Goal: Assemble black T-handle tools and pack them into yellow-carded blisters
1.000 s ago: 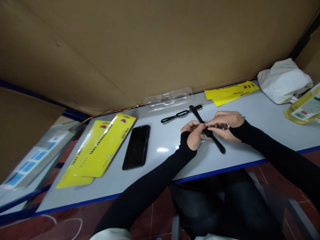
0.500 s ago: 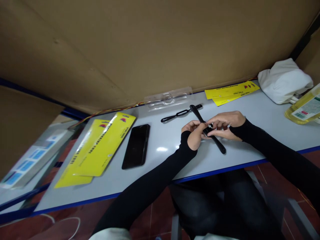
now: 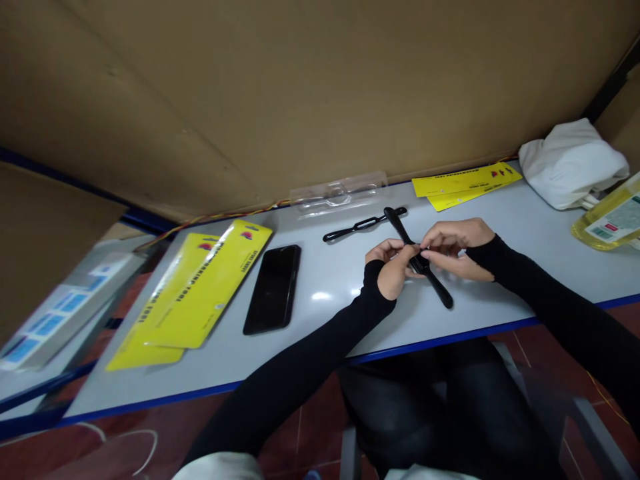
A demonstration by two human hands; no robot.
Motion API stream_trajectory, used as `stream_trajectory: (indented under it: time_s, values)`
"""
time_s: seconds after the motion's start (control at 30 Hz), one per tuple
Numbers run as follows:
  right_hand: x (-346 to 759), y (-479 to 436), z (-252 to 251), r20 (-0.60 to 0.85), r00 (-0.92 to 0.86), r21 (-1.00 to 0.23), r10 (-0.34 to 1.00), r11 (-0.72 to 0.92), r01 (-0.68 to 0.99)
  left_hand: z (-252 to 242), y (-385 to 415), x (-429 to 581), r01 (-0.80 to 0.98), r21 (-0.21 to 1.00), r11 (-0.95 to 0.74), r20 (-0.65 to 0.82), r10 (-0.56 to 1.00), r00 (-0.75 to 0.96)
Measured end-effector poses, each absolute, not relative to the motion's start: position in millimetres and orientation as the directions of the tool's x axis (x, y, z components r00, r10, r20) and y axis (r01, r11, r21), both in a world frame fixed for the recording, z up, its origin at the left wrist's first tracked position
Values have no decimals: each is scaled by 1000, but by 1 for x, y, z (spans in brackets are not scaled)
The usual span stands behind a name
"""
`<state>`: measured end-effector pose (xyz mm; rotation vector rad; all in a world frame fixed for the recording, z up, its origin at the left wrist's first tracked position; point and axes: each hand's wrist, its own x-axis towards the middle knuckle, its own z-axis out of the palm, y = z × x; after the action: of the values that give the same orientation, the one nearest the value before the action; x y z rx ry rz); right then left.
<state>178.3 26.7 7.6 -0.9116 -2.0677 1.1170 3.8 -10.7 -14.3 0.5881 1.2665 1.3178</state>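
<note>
Together, left hand (image 3: 393, 270) and right hand (image 3: 453, 245) hold the black tool (image 3: 419, 259) — fingers clamped on its middle.

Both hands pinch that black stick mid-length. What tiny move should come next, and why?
Probably the right hand should press or twist at the middle of the black stick while the left hand braces it, since both sets of fingertips meet there.

Long black sleeves (image 3: 310, 360) with thumbholes, dark trousers (image 3: 430, 400)

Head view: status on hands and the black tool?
Left hand, right hand both pinch black tool mid-length. Second black piece lies beyond, apart. Phone farther left.
</note>
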Motion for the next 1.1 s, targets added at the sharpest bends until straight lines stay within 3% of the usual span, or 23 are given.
stream_trajectory:
  time_s: [0.23, 0.43, 0.83, 1.1]
  values:
    - [174, 24, 16, -37, -560, -966, 827, 115, 233, -13, -12, 5, -360, 896, 261, -347, 917, -197]
    - [174, 26, 13, 0, -550, -962, 835, 151, 229, -12, -11, 3, -338, 894, 293, -373, 905, -203]
    - [171, 23, 12, -79, -507, -949, 858, 92, 303, -20, -11, -1, -334, 901, 278, -347, 923, -168]
    - [173, 22, 14, -79, -521, -977, 850, 38, 211, -20, -11, -1, -326, 897, 299, -364, 918, -159]
